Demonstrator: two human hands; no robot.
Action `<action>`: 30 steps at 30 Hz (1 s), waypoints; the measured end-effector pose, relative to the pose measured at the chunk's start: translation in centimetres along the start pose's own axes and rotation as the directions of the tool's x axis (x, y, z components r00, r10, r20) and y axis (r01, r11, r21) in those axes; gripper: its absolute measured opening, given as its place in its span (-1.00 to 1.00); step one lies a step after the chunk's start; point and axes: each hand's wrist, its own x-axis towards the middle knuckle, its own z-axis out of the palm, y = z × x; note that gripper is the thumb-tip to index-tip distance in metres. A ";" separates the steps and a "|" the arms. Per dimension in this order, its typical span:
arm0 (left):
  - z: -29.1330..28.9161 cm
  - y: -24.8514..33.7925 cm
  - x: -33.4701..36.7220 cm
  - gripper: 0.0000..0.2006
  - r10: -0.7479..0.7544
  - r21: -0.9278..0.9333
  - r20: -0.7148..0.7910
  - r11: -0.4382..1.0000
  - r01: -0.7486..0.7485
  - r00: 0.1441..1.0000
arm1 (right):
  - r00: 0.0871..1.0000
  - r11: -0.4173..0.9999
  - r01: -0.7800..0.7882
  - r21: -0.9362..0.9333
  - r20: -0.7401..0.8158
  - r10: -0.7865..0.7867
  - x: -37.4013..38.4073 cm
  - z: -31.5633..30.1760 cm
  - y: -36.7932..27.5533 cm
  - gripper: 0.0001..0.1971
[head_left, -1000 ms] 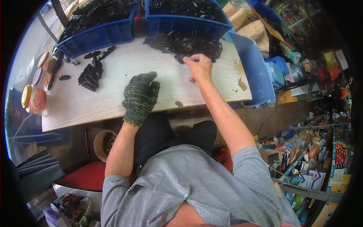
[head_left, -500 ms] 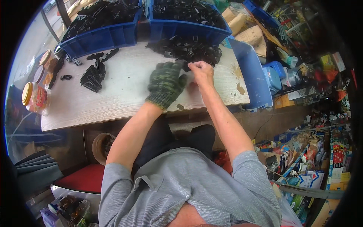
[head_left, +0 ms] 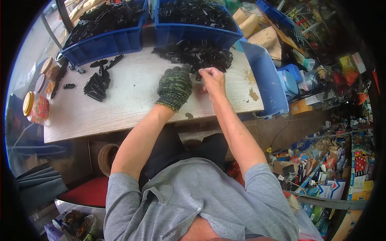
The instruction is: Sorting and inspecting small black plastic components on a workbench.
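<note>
My left hand (head_left: 175,85) wears a green and black knit glove. Its fingers are curled at the near edge of a heap of black plastic parts (head_left: 209,56), and what they close on is hidden. Bare, my right hand (head_left: 214,81) pinches a small black plastic part (head_left: 198,75) between thumb and forefinger, just right of the glove. Farther left on the pale table (head_left: 132,96) lies a smaller pile of black parts (head_left: 97,84), with a single black part (head_left: 68,86) beyond it.
Two blue crates (head_left: 106,47) (head_left: 197,32) full of black parts stand along the table's back. Jars, one with a yellow lid (head_left: 29,103), line the left edge. A blue bin (head_left: 265,80) is against the right edge. Cluttered shelves (head_left: 321,168) fill the right side.
The right hand has shifted slightly, and a black part now shows below its pinched fingertips. The gloved left hand has drawn its thumb in. The whole view has shifted a little.
</note>
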 end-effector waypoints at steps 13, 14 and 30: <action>0.7 -2.2 -0.8 -0.67 -0.018 -0.644 -0.048 0.765 -0.017 0.999 | 0.960 0.991 0.080 0.109 0.258 -0.106 -0.6 -0.3 0.1 -0.75; 0.3 -1.8 -0.8 -0.67 -0.070 -0.749 0.063 0.656 0.094 0.996 | 0.953 0.988 0.086 0.130 0.278 -0.120 -0.6 -0.4 0.2 -0.75; 2.0 -2.5 -0.4 -0.68 -0.148 -0.890 0.083 0.434 0.140 0.985 | 0.979 0.969 0.031 0.246 0.189 -0.079 -1.4 0.6 0.2 -0.83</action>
